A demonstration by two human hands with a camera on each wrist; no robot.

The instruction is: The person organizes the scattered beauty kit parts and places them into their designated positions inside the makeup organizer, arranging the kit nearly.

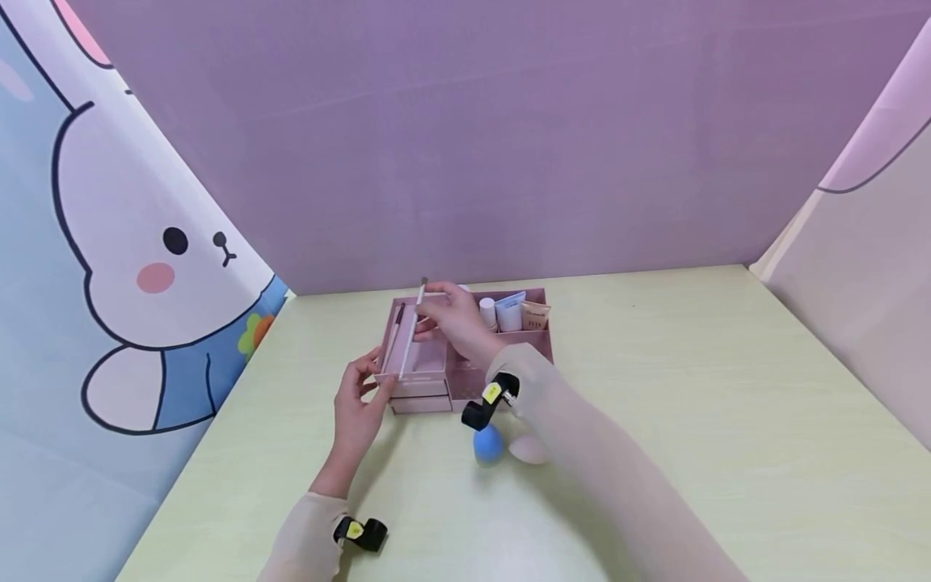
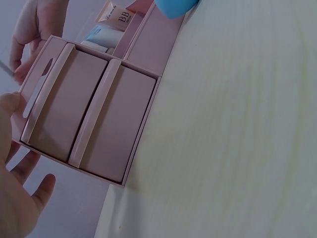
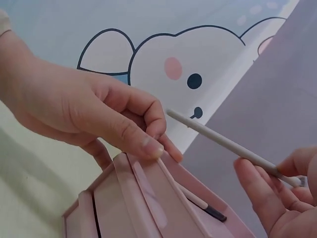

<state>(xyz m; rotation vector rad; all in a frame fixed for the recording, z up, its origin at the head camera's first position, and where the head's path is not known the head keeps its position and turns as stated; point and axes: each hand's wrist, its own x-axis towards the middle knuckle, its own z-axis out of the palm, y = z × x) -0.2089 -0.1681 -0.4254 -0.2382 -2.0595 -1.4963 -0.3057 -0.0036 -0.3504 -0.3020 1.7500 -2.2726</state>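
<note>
A pink makeup organizer (image 1: 422,403) with two drawers (image 2: 111,124) stands on the table. My left hand (image 1: 358,416) holds its front left corner, the thumb on the top front edge and the fingers along the side. In my right hand (image 1: 458,322), a slim white makeup brush (image 1: 407,349) is pinched between thumb and fingers. It slants above the organizer's top tray, its small grey tip pointing away from me. A second brush (image 3: 200,202), pale with a dark end, lies in that tray along the left wall.
Behind my right hand, the organizer's back compartment holds a white-capped bottle (image 1: 488,314), a blue-white tube (image 1: 511,312) and a beige tube (image 1: 536,316). A blue makeup sponge (image 1: 488,444) and a pale pink one (image 1: 528,449) sit in front, under my right forearm.
</note>
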